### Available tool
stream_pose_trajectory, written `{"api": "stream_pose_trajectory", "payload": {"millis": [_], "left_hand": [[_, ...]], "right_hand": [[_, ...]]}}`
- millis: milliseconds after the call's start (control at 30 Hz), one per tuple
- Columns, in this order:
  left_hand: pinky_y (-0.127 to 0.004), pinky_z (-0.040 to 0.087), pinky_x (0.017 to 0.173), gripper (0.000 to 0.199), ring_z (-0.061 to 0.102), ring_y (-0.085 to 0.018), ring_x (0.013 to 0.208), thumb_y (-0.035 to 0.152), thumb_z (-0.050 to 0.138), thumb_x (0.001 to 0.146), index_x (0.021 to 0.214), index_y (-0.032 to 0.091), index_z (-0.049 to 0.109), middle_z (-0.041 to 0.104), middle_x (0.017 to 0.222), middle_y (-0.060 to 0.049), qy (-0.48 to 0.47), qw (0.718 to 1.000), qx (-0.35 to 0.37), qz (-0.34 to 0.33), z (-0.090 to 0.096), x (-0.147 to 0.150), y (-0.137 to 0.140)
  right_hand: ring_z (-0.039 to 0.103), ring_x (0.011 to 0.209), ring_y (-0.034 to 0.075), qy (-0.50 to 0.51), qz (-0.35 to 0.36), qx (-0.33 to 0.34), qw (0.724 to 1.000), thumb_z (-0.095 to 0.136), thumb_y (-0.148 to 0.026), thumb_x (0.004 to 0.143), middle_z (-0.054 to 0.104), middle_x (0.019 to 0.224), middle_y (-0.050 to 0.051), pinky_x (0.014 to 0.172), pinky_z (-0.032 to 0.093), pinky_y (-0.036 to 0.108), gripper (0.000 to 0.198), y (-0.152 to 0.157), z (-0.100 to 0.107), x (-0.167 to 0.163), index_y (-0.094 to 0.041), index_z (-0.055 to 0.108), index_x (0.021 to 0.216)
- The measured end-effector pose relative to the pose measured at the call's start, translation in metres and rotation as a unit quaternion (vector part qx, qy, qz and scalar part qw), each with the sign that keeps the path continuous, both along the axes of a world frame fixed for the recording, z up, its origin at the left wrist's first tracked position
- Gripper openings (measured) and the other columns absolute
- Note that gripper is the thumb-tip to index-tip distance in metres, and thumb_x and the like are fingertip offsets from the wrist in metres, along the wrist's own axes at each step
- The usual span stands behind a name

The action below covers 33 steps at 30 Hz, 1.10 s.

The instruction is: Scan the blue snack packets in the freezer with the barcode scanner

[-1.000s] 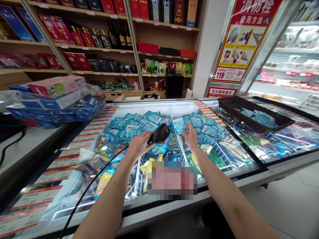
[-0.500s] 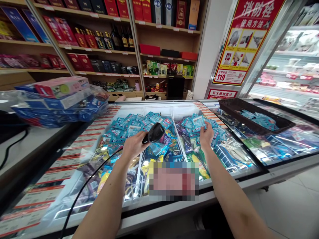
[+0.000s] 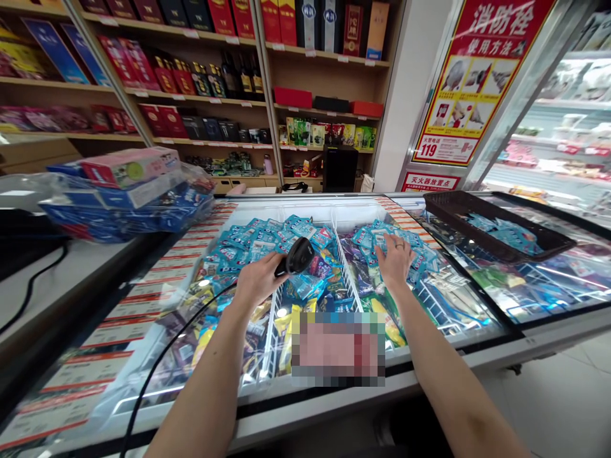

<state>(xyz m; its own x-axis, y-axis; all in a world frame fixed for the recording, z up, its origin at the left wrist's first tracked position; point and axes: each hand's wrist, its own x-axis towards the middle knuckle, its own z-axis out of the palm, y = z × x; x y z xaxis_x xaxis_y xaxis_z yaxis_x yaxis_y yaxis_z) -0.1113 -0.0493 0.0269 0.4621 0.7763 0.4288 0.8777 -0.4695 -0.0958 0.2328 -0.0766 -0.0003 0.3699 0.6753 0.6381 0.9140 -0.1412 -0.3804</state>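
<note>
My left hand is wrapped around the handle of a black barcode scanner, its head tilted to the right above the freezer. A black cable trails from it toward the lower left. My right hand lies palm down, fingers apart, over a pile of small blue packets on the right side of the glass lid. Its fingertips seem to touch the top packets. Left of it, another spread of blue packets reaches up to the scanner. Wrapped frozen goods show beneath the glass.
A dark brown tray holding more blue packets sits at the right. Plastic-wrapped boxes are stacked at the left. A blurred pinkish patch covers something at the front edge. Shelves of boxed goods stand behind.
My right hand has turned palm down, its fingers spreading over the packets. My left hand keeps the barcode scanner nearly in place. The whole view has shifted slightly.
</note>
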Motion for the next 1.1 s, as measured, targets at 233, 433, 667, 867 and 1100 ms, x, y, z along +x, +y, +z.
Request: {"api": "stream_pose_trajectory", "payload": {"millis": [233,433,667,867,1100], "left_hand": [[-0.026,0.039,0.055,0.037,0.063,-0.021,0.085,0.046,0.045,0.083,0.111,0.023,0.054,0.064,0.105,-0.006,-0.008,1.000,-0.012,0.003,0.000,-0.001,0.000],[-0.027,0.040,0.057,0.037,0.063,-0.021,0.087,0.042,0.043,0.085,0.115,0.024,0.051,0.063,0.106,-0.005,-0.004,1.000,-0.010,0.027,0.000,-0.009,0.003],[-0.033,0.043,0.069,0.035,0.061,-0.024,0.092,0.039,0.046,0.084,0.115,0.023,0.051,0.064,0.106,-0.007,-0.014,0.999,0.011,0.031,0.005,-0.022,0.008],[-0.038,0.039,0.086,0.034,0.059,-0.025,0.097,0.041,0.050,0.083,0.112,0.024,0.053,0.065,0.101,-0.007,-0.018,1.000,0.004,0.007,0.008,-0.031,0.011],[-0.028,0.040,0.061,0.035,0.062,-0.021,0.087,0.041,0.049,0.083,0.116,0.028,0.049,0.065,0.103,-0.003,-0.023,0.998,-0.039,0.053,0.002,-0.034,0.007]], "right_hand": [[0.042,0.111,0.032,-0.052,0.025,-0.043,0.997,0.044,-0.034,0.087,0.055,0.122,0.013,0.100,0.018,0.054,0.035,0.004,-0.009,-0.001,-0.019,0.061,0.113],[0.039,0.120,0.028,-0.062,0.074,-0.017,0.995,0.039,-0.038,0.090,0.054,0.124,0.012,0.105,0.013,0.052,0.038,0.005,-0.004,-0.015,-0.019,0.057,0.118],[0.048,0.117,0.025,-0.057,0.255,-0.111,0.959,0.038,-0.046,0.091,0.055,0.126,0.013,0.098,0.035,0.041,0.050,0.031,-0.009,-0.060,-0.017,0.045,0.132],[0.053,0.111,0.027,-0.034,0.279,-0.135,0.950,0.036,-0.049,0.091,0.062,0.115,0.013,0.095,0.039,0.040,0.052,0.074,-0.009,-0.094,-0.016,0.049,0.129],[0.045,0.124,0.025,0.017,0.322,-0.117,0.939,0.038,-0.051,0.089,0.048,0.135,0.014,0.103,0.034,0.040,0.061,0.140,-0.013,-0.121,-0.013,0.037,0.137]]}}
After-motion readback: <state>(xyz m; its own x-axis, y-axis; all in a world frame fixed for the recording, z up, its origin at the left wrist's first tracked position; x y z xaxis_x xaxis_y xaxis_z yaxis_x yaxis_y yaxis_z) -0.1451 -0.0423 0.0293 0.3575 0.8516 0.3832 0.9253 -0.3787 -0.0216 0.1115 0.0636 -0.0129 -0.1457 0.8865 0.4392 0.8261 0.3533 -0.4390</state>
